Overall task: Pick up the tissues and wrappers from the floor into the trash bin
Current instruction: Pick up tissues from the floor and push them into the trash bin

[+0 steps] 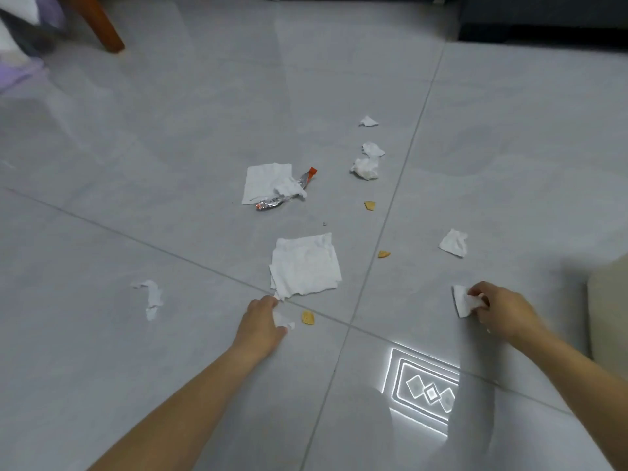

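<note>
The gathering step is under way: both hands are down at the floor point(170, 164), each closing on paper, and most of the litter is not yet collected.

Far left lies a torn strip of tissue point(151, 297), thin, ragged and twisted. The left hand point(263, 317) has its fingers curled round a small white scrap point(282, 320), soft and crumpled, just beside the corner of a large flat tissue point(304, 266), a square sheet with a quilted surface and a second layer showing under it. A yellow crumb point(307, 317), rough and chip-like, sits near that hand.

Further away, another flat tissue point(263, 183) partly covers a wrapper point(277, 202), crinkled silver foil with an orange end. To the right of these are three crumpled tissues point(365, 168), bunched into loose balls, and a folded piece point(453, 242).

The right hand point(499, 311) pinches a tissue point(462, 302) between thumb and fingertips, its edge touching the tile.

I cannot pick out the trash bin with any certainty; a beige object point(608, 300) at the right edge is too cropped to name. The next move probably calls for lifting both handfuls, or sweeping the large sheet in with the left hand first. The smooth, glossy tile offers little to catch flat sheets, so a corner pinch looks wisest.
</note>
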{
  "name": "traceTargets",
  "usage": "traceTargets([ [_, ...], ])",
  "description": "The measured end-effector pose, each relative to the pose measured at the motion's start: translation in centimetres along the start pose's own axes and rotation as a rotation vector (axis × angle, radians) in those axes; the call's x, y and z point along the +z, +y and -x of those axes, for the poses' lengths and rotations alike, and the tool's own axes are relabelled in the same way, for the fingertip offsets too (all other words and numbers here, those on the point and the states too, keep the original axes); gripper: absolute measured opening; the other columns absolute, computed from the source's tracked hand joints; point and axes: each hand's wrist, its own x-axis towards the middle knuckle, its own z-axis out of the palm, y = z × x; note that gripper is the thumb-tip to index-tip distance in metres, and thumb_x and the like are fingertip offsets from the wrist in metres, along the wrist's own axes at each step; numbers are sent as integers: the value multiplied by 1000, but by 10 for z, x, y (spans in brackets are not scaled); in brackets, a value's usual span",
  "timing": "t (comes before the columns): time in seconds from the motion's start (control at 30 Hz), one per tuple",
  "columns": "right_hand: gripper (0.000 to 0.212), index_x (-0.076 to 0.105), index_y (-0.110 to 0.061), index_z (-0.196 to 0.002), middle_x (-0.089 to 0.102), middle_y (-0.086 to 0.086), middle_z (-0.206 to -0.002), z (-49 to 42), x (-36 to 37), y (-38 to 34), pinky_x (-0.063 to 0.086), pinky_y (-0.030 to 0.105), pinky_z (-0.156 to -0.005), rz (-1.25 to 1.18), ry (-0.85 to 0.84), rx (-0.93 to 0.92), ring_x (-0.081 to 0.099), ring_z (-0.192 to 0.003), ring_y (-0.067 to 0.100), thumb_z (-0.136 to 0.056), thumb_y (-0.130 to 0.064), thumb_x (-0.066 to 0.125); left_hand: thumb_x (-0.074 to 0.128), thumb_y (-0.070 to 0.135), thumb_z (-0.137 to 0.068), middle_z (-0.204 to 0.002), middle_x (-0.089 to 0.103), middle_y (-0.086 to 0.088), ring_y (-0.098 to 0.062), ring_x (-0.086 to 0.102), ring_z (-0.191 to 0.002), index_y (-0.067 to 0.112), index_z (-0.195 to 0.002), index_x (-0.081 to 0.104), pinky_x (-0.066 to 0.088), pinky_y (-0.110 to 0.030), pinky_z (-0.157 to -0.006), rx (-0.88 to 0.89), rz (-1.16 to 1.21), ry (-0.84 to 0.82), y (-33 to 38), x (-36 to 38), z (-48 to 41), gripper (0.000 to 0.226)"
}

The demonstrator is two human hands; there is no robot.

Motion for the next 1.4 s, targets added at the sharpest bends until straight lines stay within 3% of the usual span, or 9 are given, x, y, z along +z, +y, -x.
traceTargets([
  [0.27, 33, 59, -16, -109, 66, 16, -104, 5, 3, 1, 45, 33, -71, 8, -9, -19, 61, -88, 34, -79, -3, 51, 54, 8, -85, -96, 61, -8, -24, 58, -91, 10, -97, 61, 35, -22, -67, 153, 80, 69, 24, 12, 2, 14],
  [0.37, 32, 59, -16, -109, 65, 15, -104, 6, 5, 3, 41, 31, -69, 31, -8, -29, 60, -92, 34, -80, -4, 51, 55, 7, -85, -100, 59, -7, -19, 55, -85, 11, -102, 61, 38, -22, -73, 208, 103, 86, 35, 14, 0, 18],
  [0.5, 32, 58, -18, -111, 64, 15, -106, 9, 7, 4, 42, 32, -71, 57, -25, -47, 59, -95, 34, -82, -7, 50, 60, 10, -85, -110, 53, -9, -22, 54, -94, 9, -109, 57, 34, -17, -74, 259, 42, 42, 43, 23, -3, 24],
  [0.8, 31, 59, -19, -111, 66, 10, -105, 33, -3, -1, 39, 28, -71, 24, -135, -104, 59, -93, 28, -82, -9, 54, 67, 27, -81, -103, 60, -11, -26, 56, -96, 10, -87, 63, 42, -32, -77, 208, -42, -3, 50, 26, -3, 18],
  [0.87, 28, 60, -21, -108, 67, 6, -102, 43, -13, -7, 39, 25, -68, -30, -132, -154, 58, -86, 21, -81, -12, 57, 66, 25, -80, -97, 61, -9, -23, 57, -87, 17, -78, 59, 40, -29, -70, 203, 23, 1, 56, 23, 3, 11],
  [1.0, 23, 59, -36, -91, 65, -7, -85, 64, -55, -29, 41, 15, -60, -182, -44, -269, 56, -71, 5, -79, -16, 63, 65, 25, -81, -72, 57, 6, -4, 45, -57, 22, -71, 54, 35, -21, -55, 291, 230, 11, 101, 12, 23, 15],
  [1.1, 27, 60, -36, -90, 65, -6, -81, 84, -101, -40, 49, 27, -67, -259, 40, -349, 60, -71, 11, -78, -13, 64, 68, 27, -79, -64, 55, 10, 1, 45, -51, 22, -70, 57, 33, -11, -49, 399, 375, 40, 157, -3, 47, 14],
  [1.27, 34, 61, -44, -83, 68, -9, -79, 131, -188, -30, 49, 18, -63, -406, 214, -451, 62, -67, 8, -76, -11, 67, 70, 27, -75, -64, 60, 8, -2, 40, -46, 27, -67, 60, 34, -11, -48, 649, 586, -11, 258, -33, 100, 13],
  [1.4, 27, 66, -38, -88, 69, -12, -81, 166, -240, 4, 51, 17, -65, -463, 371, -438, 64, -70, 7, -75, -15, 71, 71, 28, -75, -65, 61, 14, -7, 50, -54, 29, -70, 61, 42, -17, -52, 859, 627, -89, 332, -42, 143, 12],
])
